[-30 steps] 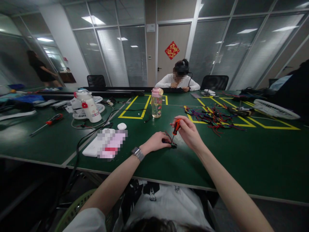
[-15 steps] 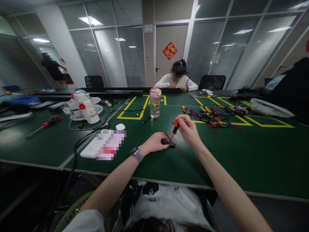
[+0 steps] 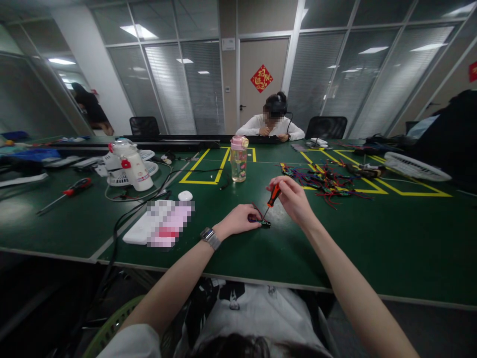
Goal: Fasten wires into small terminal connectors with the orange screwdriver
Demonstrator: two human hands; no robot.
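Green surface (image 3: 372, 248) with yellow tape lines. Left hand (image 3: 240, 220) closed, pinning small circuit board (image 3: 265, 224) flat on the surface. Right hand (image 3: 294, 199) just beyond the board, gripping orange screwdriver (image 3: 273, 196), tip down on it. Water bottle (image 3: 238, 159) farther back, wire pile (image 3: 324, 180) to its right.

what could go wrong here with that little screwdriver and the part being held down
1. The right hand holds the orange screwdriver tilted, tip on the small part; it may slip toward the left hand's fingertips pinning that part.
2. The part is held only by fingers on the green table, so it might twist or skid.
3. Any loosened screw would likely be hard to spot on the dark surface.
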